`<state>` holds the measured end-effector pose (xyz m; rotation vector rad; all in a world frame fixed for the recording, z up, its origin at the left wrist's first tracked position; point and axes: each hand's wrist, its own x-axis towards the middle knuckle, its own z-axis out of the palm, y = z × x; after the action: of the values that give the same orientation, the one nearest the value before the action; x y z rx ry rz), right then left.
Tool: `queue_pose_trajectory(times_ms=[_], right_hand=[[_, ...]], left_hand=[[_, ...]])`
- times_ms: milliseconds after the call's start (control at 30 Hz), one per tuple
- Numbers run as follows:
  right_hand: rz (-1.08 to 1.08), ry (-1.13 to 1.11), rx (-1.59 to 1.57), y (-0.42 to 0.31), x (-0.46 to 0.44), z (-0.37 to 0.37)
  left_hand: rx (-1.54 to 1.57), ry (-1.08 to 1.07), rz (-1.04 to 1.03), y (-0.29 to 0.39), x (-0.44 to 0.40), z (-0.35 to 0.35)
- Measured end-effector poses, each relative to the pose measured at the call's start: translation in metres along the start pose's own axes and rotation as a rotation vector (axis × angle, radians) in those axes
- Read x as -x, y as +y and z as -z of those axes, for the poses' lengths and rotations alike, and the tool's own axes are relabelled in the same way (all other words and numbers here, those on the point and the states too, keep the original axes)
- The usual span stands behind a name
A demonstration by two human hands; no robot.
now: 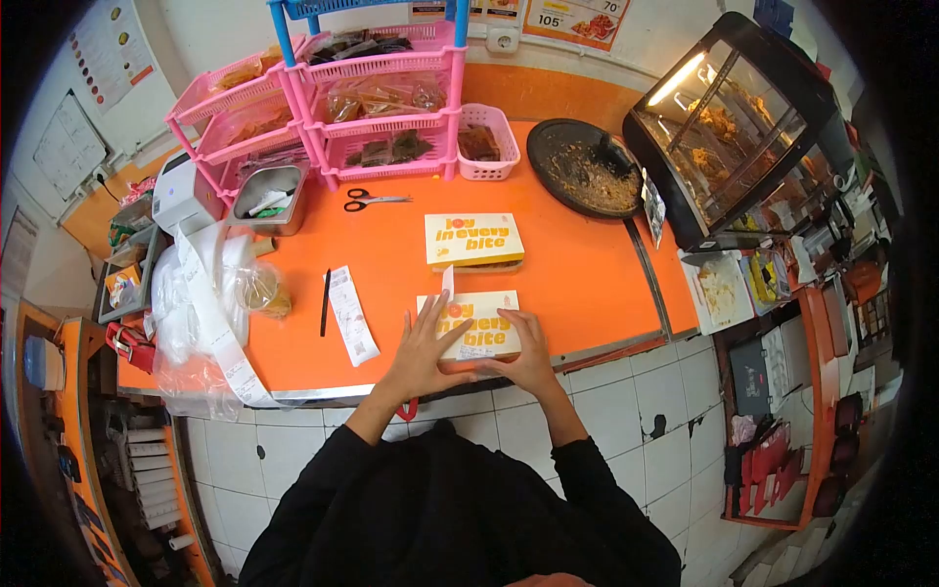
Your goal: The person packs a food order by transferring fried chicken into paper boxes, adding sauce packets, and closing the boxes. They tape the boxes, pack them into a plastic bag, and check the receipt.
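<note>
Under both hands, at the table's front edge, lies a white and yellow cardboard food box (pixel 494 306) printed "joy in every bite". My left hand (pixel 423 350) rests on its left side with fingers spread over the lid. At its right front corner is my right hand (pixel 525 354), fingers apart and thumb reaching toward the left one. A small printed label (pixel 476 353) shows at the box's front edge between the thumbs. By my left fingertips a small white paper strip (pixel 448 281) sticks up; whether the fingers pinch it is unclear. A second matching box (pixel 474 238) stands just behind.
Left of the boxes lie a printed receipt (pixel 352 318) and a black pen (pixel 326 303). Scissors (pixel 367 200) lie farther back, before pink racks (pixel 381 127). Plastic bags (pixel 196 284) and a receipt printer (pixel 184 193) occupy the left. A black round tray (pixel 577 166) and heated display case (pixel 729 127) stand right.
</note>
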<state>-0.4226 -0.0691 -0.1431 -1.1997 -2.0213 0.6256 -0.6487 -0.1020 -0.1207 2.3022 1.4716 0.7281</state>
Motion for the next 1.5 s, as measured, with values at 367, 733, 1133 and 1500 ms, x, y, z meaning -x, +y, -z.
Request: queue_pose_trajectory(times_ms=[367, 733, 1133, 1500], right_hand=[[-0.384, -0.09, -0.871, -0.007, -0.082, 0.041], [-0.272, 0.244, -0.476, 0.071, -0.145, 0.032], [-0.19, 0.04, -0.502, 0.088, -0.134, 0.006], [-0.612, 0.192, -0.594, 0.022, -0.124, -0.016]], left_hand=[[1.117, 0.032, 0.138, 0.036, -0.074, 0.032], [-0.381, -0.128, -0.114, -0.055, -0.16, 0.009], [-0.569, -0.105, -0.217, -0.067, -0.158, -0.018], [-0.38, -0.23, -0.103, -0.075, -0.161, -0.014]])
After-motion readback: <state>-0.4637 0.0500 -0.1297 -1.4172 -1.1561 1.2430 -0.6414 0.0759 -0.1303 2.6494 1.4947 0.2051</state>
